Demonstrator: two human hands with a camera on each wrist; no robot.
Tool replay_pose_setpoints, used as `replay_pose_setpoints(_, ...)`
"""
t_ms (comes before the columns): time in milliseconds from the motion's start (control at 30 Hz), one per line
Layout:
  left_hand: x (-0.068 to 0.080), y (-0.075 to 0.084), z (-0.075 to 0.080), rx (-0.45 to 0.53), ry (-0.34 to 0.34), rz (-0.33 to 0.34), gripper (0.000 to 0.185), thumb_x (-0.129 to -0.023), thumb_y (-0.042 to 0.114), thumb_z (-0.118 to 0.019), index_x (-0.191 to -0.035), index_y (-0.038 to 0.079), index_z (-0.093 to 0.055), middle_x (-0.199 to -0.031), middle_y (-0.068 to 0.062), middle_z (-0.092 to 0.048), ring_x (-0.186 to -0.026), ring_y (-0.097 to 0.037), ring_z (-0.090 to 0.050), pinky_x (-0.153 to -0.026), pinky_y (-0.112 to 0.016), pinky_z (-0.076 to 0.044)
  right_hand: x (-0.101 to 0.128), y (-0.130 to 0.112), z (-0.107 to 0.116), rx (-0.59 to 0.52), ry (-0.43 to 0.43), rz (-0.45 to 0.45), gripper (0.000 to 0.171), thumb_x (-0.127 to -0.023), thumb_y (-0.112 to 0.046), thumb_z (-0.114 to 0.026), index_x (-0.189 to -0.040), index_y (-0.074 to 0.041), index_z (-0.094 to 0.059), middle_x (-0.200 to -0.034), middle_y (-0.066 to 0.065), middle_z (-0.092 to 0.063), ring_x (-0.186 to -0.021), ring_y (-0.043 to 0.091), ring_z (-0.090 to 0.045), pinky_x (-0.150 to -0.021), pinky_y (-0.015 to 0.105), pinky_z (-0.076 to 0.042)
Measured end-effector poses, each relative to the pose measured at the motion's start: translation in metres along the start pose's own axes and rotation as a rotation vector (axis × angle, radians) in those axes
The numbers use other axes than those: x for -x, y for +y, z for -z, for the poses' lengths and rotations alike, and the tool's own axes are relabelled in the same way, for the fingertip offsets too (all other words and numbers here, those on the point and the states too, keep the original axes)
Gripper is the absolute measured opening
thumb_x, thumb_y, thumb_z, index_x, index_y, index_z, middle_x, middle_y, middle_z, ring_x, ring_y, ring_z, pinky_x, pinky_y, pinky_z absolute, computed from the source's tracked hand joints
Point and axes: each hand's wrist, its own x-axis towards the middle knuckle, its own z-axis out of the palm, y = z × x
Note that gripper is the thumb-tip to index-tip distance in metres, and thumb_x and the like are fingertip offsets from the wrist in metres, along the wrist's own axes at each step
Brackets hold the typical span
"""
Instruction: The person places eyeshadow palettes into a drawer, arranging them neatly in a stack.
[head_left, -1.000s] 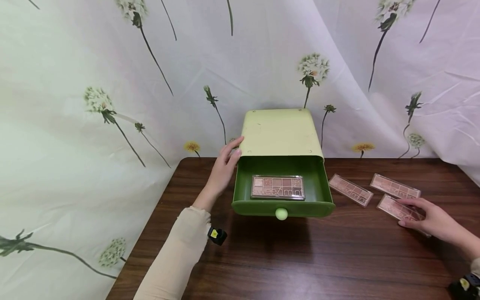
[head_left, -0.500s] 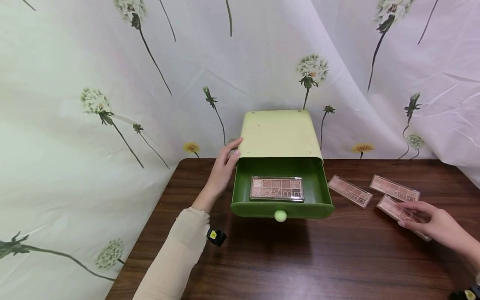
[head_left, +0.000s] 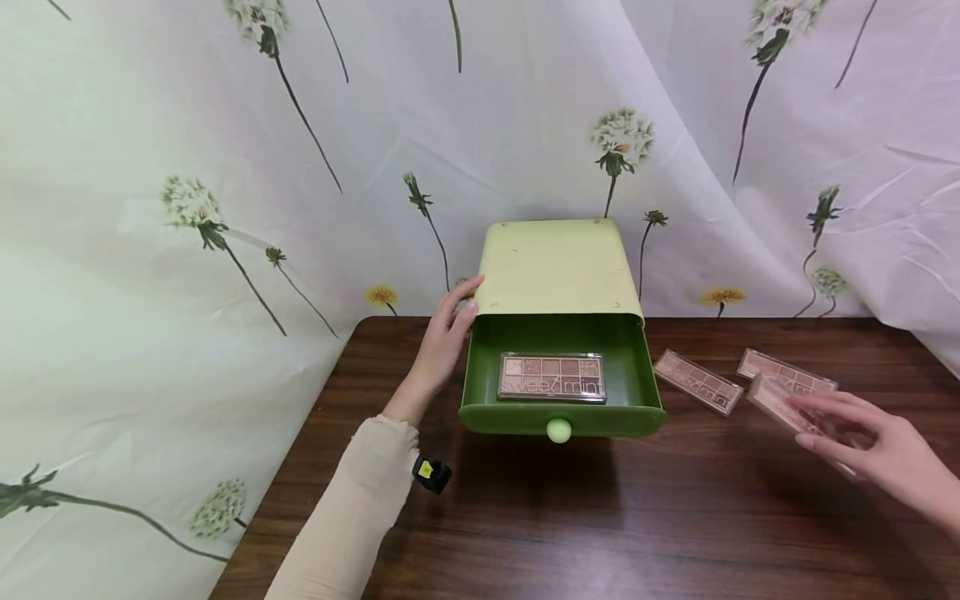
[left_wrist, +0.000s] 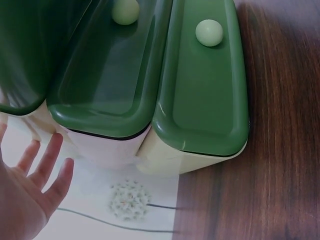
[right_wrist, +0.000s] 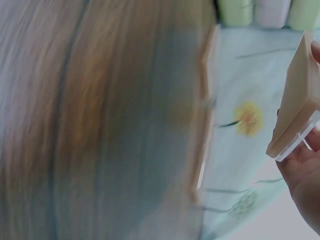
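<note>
Eyeshadow palette (head_left: 780, 400), pink with a clear lid, is held off the table (head_left: 675, 517) at the right side, tilted with its far end raised. The right hand (head_left: 873, 450) pinches it, fingers over the top; the near end is hidden behind the fingers. In the right wrist view the same palette (right_wrist: 295, 107) shows edge-on, gripped between fingertips at the frame's right border, and the rest of that view is blurred.

Two more palettes lie flat on the table just beyond it: one (head_left: 787, 373) partly covered by the held palette, another (head_left: 697, 382) nearer the drawer (head_left: 562, 412).

The dark green drawer stands pulled out of a pale green box (head_left: 558, 267), with a round light knob (head_left: 558, 431) at its front. A fourth palette (head_left: 552, 377) rests flat inside it, its lettering only partly legible.

The left hand (head_left: 447, 333) rests against the box's left side, fingers straight and together. In the left wrist view the hand (left_wrist: 30, 190) appears spread, cut off by the frame's corner, and it is unclear whether it touches the box.
</note>
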Motion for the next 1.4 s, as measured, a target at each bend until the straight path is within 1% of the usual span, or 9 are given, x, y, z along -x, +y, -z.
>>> replay_pose_setpoints(100,-0.001,0.0,0.0,0.0,0.0,0.001,0.047,-0.106,0.019,-0.041,-0.152,0.008,-0.04,-0.149,-0.021,-0.032,-0.119,-0.038,-0.051,-0.092,-0.047,-0.045,0.0,-0.015,-0.002,-0.052,0.011,0.037,0.051,-0.081,-0.005,-0.081,-0.129,-0.013,-0.067,-0.125,-0.029,-0.055,-0.127,-0.014,-0.031,-0.093,0.0,-0.024)
replay_pose_setpoints(167,-0.001,-0.001,0.0,0.002,0.001,0.002,0.047,-0.107,0.019,-0.041,-0.152,0.008,-0.04,-0.149,-0.021,-0.032,-0.119,-0.038,-0.051,-0.092,-0.047,-0.045,0.001,-0.026,-0.003,-0.093,0.01,0.061,0.052,-0.08,0.0,-0.081,-0.128,-0.011,-0.068,-0.126,-0.022,-0.058,-0.132,-0.011,-0.028,-0.097,0.001,-0.025)
replay_pose_setpoints(300,-0.001,0.0,-0.001,-0.003,0.002,0.006,0.047,-0.106,0.019,-0.04,-0.152,0.007,-0.04,-0.149,-0.021,-0.032,-0.119,-0.038,-0.051,-0.092,-0.047,-0.045,0.0,-0.05,-0.003,-0.134,0.002,0.14,0.054,-0.076,0.007,-0.081,-0.126,-0.006,-0.068,-0.127,-0.007,-0.061,-0.13,-0.003,-0.038,-0.094,0.004,-0.033)
replay_pose_setpoints(567,-0.015,-0.036,-0.002,0.013,0.023,0.002,0.046,-0.107,0.025,-0.041,-0.152,0.016,-0.041,-0.152,-0.016,-0.031,-0.12,-0.036,-0.051,-0.092,-0.048,-0.045,-0.004,-0.084,-0.003,-0.125,0.025,0.262,0.059,-0.07,0.013,-0.081,-0.125,-0.005,-0.068,-0.132,0.0,-0.06,-0.121,0.002,-0.05,-0.094,0.008,-0.034)
replay_pose_setpoints(800,-0.015,-0.037,-0.003,0.007,0.04,-0.01,0.045,-0.107,0.031,-0.041,-0.151,0.022,-0.043,-0.15,-0.012,-0.032,-0.119,-0.032,-0.053,-0.091,-0.049,-0.047,-0.015,-0.107,-0.004,-0.089,0.021,0.399,0.061,-0.066,0.012,-0.084,-0.123,-0.005,-0.069,-0.13,0.007,-0.06,-0.126,0.008,-0.049,-0.096,0.011,-0.034)
replay_pose_setpoints(933,-0.015,-0.036,-0.002,0.006,0.035,0.003,0.046,-0.107,0.026,-0.04,-0.152,0.018,-0.041,-0.152,-0.015,-0.031,-0.12,-0.035,-0.051,-0.092,-0.05,-0.046,-0.024,-0.118,-0.007,-0.118,0.019,0.488,0.062,-0.064,0.015,-0.083,-0.122,-0.001,-0.069,-0.126,0.01,-0.061,-0.12,0.01,-0.053,-0.088,0.012,-0.039)
replay_pose_setpoints(1067,-0.016,-0.035,-0.001,0.003,0.027,0.017,0.047,-0.107,0.022,-0.04,-0.153,0.012,-0.039,-0.152,-0.018,-0.029,-0.119,-0.036,-0.051,-0.092,-0.05,-0.046,-0.032,-0.127,-0.01,-0.132,0.01,0.518,0.062,-0.062,0.015,-0.084,-0.121,-0.003,-0.07,-0.125,0.008,-0.062,-0.112,0.01,-0.055,-0.081,0.014,-0.04)
replay_pose_setpoints(1233,-0.015,-0.036,-0.002,-0.008,0.041,-0.006,0.046,-0.107,0.026,-0.04,-0.152,0.017,-0.041,-0.151,-0.016,-0.032,-0.113,-0.035,-0.052,-0.091,-0.049,-0.046,-0.04,-0.139,-0.014,-0.134,0.019,0.55,0.065,-0.059,0.015,-0.085,-0.119,-0.005,-0.072,-0.124,0.007,-0.063,-0.108,0.011,-0.054,-0.077,0.016,-0.039)
replay_pose_setpoints(1400,-0.013,-0.038,-0.004,-0.01,0.064,-0.029,0.045,-0.106,0.03,-0.041,-0.15,0.021,-0.045,-0.146,-0.013,-0.037,-0.108,-0.032,-0.053,-0.089,-0.047,-0.046,-0.051,-0.153,-0.019,-0.17,-0.01,0.607,0.065,-0.058,0.015,-0.084,-0.119,-0.004,-0.071,-0.125,0.01,-0.062,-0.114,0.013,-0.053,-0.083,0.017,-0.039)
